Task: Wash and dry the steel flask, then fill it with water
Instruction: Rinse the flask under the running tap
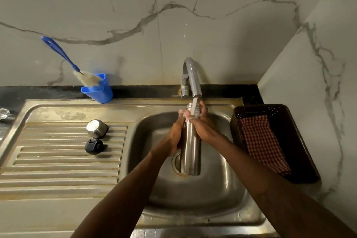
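Note:
The steel flask point(190, 152) stands upright over the sink basin point(222, 189), its open mouth just under the tap point(192, 77). A thin stream of water runs from the spout onto the flask's neck. My left hand point(174, 137) grips the flask's left side. My right hand point(202, 123) wraps the upper part and neck from the right. On the draining board lie the steel cap point(96, 128) and the black inner lid point(94, 146).
A blue-handled bottle brush point(63, 55) leans in a blue holder point(98, 91) behind the draining board point(58, 160). A dark basket point(289, 114) with a red checked cloth point(262, 143) sits right of the sink, against the marble side wall.

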Tool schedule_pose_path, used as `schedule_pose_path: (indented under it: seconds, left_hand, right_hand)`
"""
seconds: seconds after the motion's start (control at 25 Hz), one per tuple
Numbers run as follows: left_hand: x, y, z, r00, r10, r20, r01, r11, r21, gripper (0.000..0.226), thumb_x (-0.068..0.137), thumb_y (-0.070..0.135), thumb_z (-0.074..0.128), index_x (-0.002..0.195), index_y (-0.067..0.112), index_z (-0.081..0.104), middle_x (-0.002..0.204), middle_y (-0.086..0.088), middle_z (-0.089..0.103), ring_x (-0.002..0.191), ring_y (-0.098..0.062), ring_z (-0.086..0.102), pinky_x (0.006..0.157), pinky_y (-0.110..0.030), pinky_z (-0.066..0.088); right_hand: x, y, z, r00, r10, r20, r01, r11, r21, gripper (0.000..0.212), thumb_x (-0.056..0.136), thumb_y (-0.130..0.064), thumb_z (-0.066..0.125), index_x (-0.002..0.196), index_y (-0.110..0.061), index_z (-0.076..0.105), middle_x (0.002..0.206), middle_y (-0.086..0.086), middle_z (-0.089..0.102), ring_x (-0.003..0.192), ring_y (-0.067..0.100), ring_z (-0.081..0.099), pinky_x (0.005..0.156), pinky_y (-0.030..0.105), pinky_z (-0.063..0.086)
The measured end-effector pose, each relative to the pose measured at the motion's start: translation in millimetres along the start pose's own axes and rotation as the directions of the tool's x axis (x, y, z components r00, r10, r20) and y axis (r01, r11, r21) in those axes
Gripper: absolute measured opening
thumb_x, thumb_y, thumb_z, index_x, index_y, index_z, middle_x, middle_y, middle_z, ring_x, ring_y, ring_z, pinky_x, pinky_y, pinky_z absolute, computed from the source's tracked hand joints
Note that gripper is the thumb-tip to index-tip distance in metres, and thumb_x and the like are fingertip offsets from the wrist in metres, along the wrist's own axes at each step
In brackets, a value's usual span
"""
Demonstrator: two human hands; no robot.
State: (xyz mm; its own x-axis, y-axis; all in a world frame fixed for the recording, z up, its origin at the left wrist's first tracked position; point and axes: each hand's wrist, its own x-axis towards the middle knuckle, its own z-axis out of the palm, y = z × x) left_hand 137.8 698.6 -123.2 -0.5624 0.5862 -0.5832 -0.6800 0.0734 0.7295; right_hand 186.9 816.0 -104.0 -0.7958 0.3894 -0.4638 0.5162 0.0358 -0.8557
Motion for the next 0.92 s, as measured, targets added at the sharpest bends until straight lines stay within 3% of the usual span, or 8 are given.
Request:
schedule_pose_path:
  seconds: [0.16, 0.28, 0.44, 0.52, 0.6, 0.72, 0.8, 0.92]
  left_hand:
    - [-4, -8, 3, 0.997, -0.068, 0.022, 0.068, 0.998, -0.011, 0.071, 0.100, 0.059, 0.051, 0.139, 0.000, 0.053, 0.115, -0.027, 0.067, 0.090, -0.034, 0.073, 0.072, -0.042, 0.061]
    - [-7, -14, 8, 0.979, -0.195, -0.062, 0.181, 0.967, -0.180, 0.076, 0.093, 0.056, 0.054, 0.143, 0.000, 0.052, 0.110, -0.027, 0.066, 0.087, -0.035, 0.069, 0.073, -0.041, 0.059]
    - [-7, -8, 23, 0.975, -0.197, -0.102, 0.133, 0.889, -0.439, 0.031, 0.111, 0.031, 0.037, 0.112, 0.010, 0.060, 0.090, -0.009, 0.060, 0.074, -0.016, 0.066, 0.064, -0.028, 0.055]
    - [3, 1, 21, 0.962, -0.197, -0.188, 0.062, 0.830, -0.554, 0.041, 0.111, 0.034, 0.036, 0.119, 0.004, 0.062, 0.094, -0.013, 0.066, 0.079, -0.019, 0.071, 0.074, -0.029, 0.059]
    - [20, 5, 19, 0.901, -0.319, -0.295, 0.040, 0.738, -0.674, 0.058, 0.103, 0.046, 0.043, 0.129, 0.000, 0.065, 0.106, -0.022, 0.074, 0.097, -0.034, 0.072, 0.092, -0.043, 0.058]
    - [37, 9, 23, 0.866, -0.359, -0.349, -0.006, 0.690, -0.724, 0.054, 0.103, 0.046, 0.040, 0.107, 0.002, 0.070, 0.092, -0.021, 0.077, 0.089, -0.035, 0.073, 0.076, -0.042, 0.059]
    - [37, 14, 29, 0.881, -0.341, -0.329, -0.045, 0.632, -0.774, 0.048, 0.107, 0.041, 0.036, 0.103, 0.003, 0.065, 0.078, -0.017, 0.073, 0.071, -0.028, 0.072, 0.062, -0.032, 0.056]
    - [30, 9, 40, 0.928, -0.289, -0.236, -0.028, 0.577, -0.816, 0.048, 0.100, 0.048, 0.056, 0.114, 0.005, 0.071, 0.082, -0.014, 0.077, 0.071, -0.026, 0.076, 0.074, -0.034, 0.061]
  right_hand:
    - [2, -10, 6, 0.929, 0.370, -0.028, -0.371, 0.926, -0.064, 0.058, 0.098, -0.060, 0.054, 0.144, -0.026, 0.040, 0.115, 0.012, 0.060, 0.098, 0.031, 0.063, 0.083, 0.046, 0.056]
    - [6, -14, 12, 0.895, 0.442, 0.059, -0.436, 0.895, -0.089, 0.047, 0.103, -0.061, 0.043, 0.127, -0.022, 0.054, 0.118, 0.016, 0.064, 0.103, 0.033, 0.066, 0.094, 0.048, 0.057]
    - [14, -28, 7, 0.932, 0.354, 0.074, -0.318, 0.900, -0.297, 0.035, 0.103, -0.050, 0.054, 0.109, -0.018, 0.065, 0.118, 0.017, 0.069, 0.102, 0.032, 0.069, 0.096, 0.044, 0.056]
    - [15, -35, 1, 0.942, 0.305, 0.141, -0.234, 0.897, -0.375, 0.035, 0.100, -0.045, 0.061, 0.118, -0.016, 0.070, 0.116, 0.012, 0.071, 0.100, 0.027, 0.068, 0.095, 0.041, 0.056]
    - [16, -37, -1, 0.969, 0.189, 0.160, -0.118, 0.920, -0.373, 0.028, 0.095, -0.041, 0.071, 0.117, -0.024, 0.074, 0.114, 0.005, 0.074, 0.099, 0.021, 0.068, 0.096, 0.040, 0.056]
    - [11, -33, 7, 0.993, -0.111, -0.029, 0.098, 0.956, -0.276, 0.040, 0.078, -0.039, 0.089, 0.113, -0.029, 0.074, 0.114, -0.003, 0.074, 0.103, 0.014, 0.069, 0.094, 0.040, 0.060]
    - [13, -26, 14, 0.962, -0.262, -0.083, 0.216, 0.908, -0.359, 0.056, 0.074, -0.041, 0.091, 0.125, -0.031, 0.069, 0.124, -0.001, 0.071, 0.113, 0.016, 0.068, 0.099, 0.040, 0.058]
    - [12, -33, 10, 0.969, -0.170, -0.179, 0.073, 0.890, -0.451, 0.072, 0.071, -0.047, 0.091, 0.135, -0.033, 0.060, 0.130, 0.001, 0.065, 0.118, 0.022, 0.064, 0.098, 0.040, 0.057]
